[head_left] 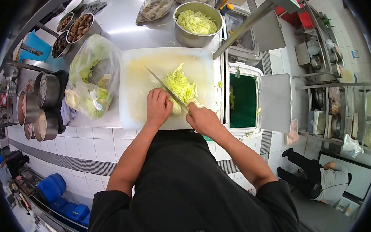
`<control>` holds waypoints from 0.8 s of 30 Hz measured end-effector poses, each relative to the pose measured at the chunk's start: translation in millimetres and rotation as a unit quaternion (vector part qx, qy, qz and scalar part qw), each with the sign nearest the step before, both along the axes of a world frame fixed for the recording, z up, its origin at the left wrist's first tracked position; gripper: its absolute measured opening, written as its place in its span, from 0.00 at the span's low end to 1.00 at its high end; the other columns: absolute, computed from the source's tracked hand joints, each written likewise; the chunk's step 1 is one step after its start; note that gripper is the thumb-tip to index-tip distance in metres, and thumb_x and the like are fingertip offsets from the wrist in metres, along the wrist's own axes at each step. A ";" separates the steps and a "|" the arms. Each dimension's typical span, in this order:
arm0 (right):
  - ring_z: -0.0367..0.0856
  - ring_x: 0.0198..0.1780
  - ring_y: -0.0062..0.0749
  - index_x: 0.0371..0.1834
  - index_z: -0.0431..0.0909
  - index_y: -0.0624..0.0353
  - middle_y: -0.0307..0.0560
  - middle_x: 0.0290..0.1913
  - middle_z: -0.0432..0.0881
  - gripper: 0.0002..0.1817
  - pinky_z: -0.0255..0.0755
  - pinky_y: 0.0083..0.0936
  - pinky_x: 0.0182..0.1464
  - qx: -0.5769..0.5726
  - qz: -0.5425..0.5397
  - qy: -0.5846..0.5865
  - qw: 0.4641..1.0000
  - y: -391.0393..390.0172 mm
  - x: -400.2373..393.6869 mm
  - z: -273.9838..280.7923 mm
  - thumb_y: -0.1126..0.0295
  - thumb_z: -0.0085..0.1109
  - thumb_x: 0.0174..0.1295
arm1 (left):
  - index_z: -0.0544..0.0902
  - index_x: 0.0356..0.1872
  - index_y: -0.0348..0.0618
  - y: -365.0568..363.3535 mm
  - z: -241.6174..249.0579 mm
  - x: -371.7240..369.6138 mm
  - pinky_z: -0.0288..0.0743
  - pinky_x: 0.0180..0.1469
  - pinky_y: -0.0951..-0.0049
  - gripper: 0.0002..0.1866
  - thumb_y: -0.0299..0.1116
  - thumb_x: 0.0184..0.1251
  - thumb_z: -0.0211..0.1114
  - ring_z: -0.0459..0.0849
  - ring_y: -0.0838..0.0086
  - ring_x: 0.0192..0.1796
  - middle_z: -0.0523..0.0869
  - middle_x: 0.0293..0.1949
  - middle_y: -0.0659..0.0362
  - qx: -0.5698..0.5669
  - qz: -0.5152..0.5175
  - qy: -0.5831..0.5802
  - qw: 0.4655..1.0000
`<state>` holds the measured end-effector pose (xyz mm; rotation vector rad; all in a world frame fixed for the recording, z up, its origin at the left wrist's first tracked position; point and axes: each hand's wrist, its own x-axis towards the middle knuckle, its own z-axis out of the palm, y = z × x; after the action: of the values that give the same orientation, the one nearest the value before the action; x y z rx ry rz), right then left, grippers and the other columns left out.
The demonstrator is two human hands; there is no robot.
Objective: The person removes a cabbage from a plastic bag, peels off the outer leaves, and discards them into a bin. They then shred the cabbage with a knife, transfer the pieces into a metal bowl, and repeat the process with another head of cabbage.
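On the white cutting board (136,89) lies a heap of shredded cabbage (181,83). My right hand (203,120) is wrapped round the handle of a long knife (163,84), whose blade slants up and left across the cabbage. My left hand (158,107) has its fingers curled against the near left side of the cabbage, close beside the blade. What lies under those fingers is partly hidden. Left of the board sits a clear plastic bag (93,76) with cabbage inside. A metal pot (198,25) of shredded cabbage stands beyond the board's far right corner.
An open bin (242,100) with a green interior adjoins the board's right side. Metal pots (47,123) stand at the left, with bowls (80,28) and a blue container (36,46) farther back. Another person (331,177) is at the lower right, near the shelves (326,45).
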<state>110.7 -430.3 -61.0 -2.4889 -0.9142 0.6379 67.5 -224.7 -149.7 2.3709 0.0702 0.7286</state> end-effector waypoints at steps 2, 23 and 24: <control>0.87 0.32 0.65 0.50 0.69 0.64 0.64 0.27 0.85 0.16 0.79 0.59 0.38 -0.008 0.011 0.015 1.000 -18.3 -7.6 37.7 0.63 0.57 0.73 | 0.77 0.36 0.41 -0.5 1.3 3.1 0.74 0.52 0.53 0.09 0.21 0.53 0.63 0.78 0.50 0.48 0.79 0.42 0.50 0.003 0.005 -0.010 1.000; 0.87 0.32 0.67 0.48 0.71 0.63 0.66 0.29 0.86 0.14 0.79 0.60 0.39 -0.108 0.003 0.085 0.991 -39.1 -29.8 86.0 0.62 0.58 0.72 | 0.80 0.39 0.40 2.2 4.3 -5.9 0.77 0.51 0.54 0.11 0.18 0.54 0.65 0.79 0.50 0.49 0.79 0.44 0.49 -0.022 0.003 0.000 1.000; 0.87 0.32 0.66 0.48 0.70 0.62 0.65 0.29 0.86 0.14 0.79 0.60 0.38 -0.094 0.002 0.074 0.993 -41.4 -32.6 77.4 0.63 0.58 0.72 | 0.80 0.39 0.40 2.8 4.2 -4.9 0.77 0.51 0.54 0.11 0.18 0.54 0.65 0.79 0.50 0.49 0.79 0.44 0.49 -0.022 0.004 -0.001 1.000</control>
<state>78.1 -471.6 16.4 -2.5603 -0.8377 0.9348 62.6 -222.0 -145.5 2.3296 0.0947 0.7251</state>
